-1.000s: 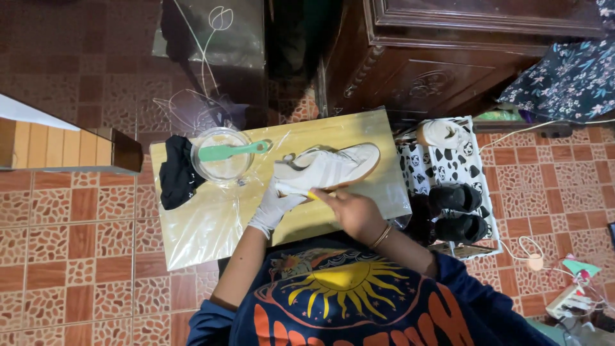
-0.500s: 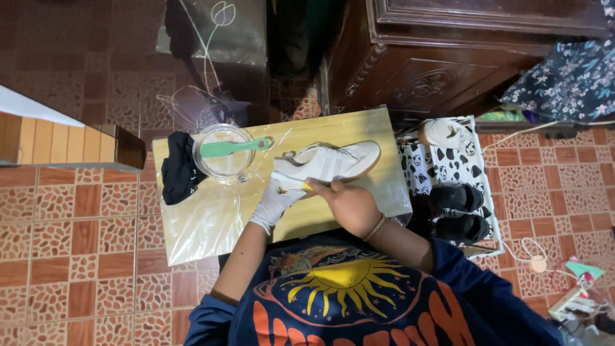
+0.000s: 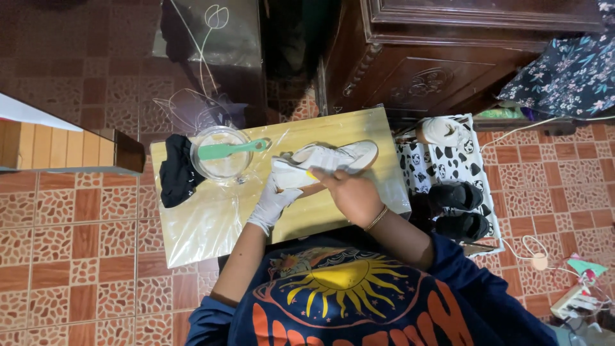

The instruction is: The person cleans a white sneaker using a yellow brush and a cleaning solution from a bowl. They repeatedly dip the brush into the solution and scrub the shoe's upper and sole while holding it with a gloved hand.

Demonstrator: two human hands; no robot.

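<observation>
A plastic-covered counter (image 3: 211, 224) is seen, and a white shoe (image 3: 333, 157) is laid on its far right part. The shoe's heel end is gripped by the gloved left hand (image 3: 274, 200), while a small yellow piece (image 3: 312, 174), hard to identify, is pinched against its side by the bare right hand (image 3: 351, 192). Short, light strokes are best, with the shoe kept steady. The fingertips are hidden behind the shoe.

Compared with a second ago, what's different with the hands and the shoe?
Very little. The gloved left hand still steadies the white shoe, and the right hand still presses a small yellow thing against its side, having shifted only slightly. The bowl with the green brush and the black cloth stayed put.
</observation>
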